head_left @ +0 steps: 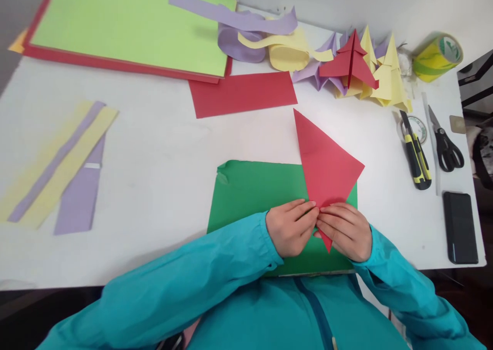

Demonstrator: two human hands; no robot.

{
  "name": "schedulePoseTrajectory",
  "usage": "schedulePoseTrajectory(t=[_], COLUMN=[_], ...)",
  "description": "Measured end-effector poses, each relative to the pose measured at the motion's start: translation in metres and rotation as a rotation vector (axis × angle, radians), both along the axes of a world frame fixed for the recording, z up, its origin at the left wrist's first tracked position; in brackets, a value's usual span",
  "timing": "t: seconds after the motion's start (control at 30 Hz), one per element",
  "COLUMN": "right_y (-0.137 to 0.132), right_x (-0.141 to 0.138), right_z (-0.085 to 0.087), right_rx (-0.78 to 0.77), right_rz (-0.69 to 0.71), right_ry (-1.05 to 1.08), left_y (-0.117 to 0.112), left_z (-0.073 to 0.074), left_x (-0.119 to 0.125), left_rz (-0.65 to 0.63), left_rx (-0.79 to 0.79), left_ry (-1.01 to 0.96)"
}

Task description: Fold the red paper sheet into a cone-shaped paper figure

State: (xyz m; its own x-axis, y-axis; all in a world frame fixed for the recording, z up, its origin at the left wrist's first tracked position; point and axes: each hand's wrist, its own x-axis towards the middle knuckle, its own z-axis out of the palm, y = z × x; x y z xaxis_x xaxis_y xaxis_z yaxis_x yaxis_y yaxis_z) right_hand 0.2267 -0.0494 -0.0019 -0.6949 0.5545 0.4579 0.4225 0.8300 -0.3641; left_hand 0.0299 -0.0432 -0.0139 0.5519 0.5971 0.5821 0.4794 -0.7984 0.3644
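Note:
A red sheet of paper [327, 160], folded into a kite-like shape, is held between both hands above a green sheet [254, 196]. My left hand [293, 226] grips its lower left edge, the fingertips pressed together near the narrow end. From the other side my right hand [346, 231] pinches the same part, and the two sets of fingertips meet. A small red point sticks out below the fingers. The thumbs are mostly hidden. The green sheet lies flat under the hands, with a crumpled upper left corner.
Behind lie a red strip [246, 94], stacked green sheets [134, 26], curled paper strips [242, 44] and folded paper planes [350, 65]. Yellow tape [437, 57], a box cutter [416, 157], scissors [444, 144] and a black phone-like slab [460, 226] are right; paper strips [69, 170] lie left.

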Motion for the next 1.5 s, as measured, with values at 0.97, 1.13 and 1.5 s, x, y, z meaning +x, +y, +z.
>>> schedulePoseTrajectory(t=[0.97,1.13,1.5], right_y=[0.004,0.001,0.000], right_x=[-0.009,-0.009,-0.013], right_z=[0.012,0.016,0.018], right_rx=[-0.213,-0.213,-0.268], right_rz=[0.042,0.034,-0.060], right_ry=[0.217,0.205,0.231], left_y=[-0.007,-0.007,-0.010], left_z=[0.003,0.002,0.001], left_x=[0.004,0.006,0.005], left_rz=[0.109,0.118,0.106], left_rx=[-0.058,-0.033,-0.117], left_ry=[-0.015,-0.012,-0.059])
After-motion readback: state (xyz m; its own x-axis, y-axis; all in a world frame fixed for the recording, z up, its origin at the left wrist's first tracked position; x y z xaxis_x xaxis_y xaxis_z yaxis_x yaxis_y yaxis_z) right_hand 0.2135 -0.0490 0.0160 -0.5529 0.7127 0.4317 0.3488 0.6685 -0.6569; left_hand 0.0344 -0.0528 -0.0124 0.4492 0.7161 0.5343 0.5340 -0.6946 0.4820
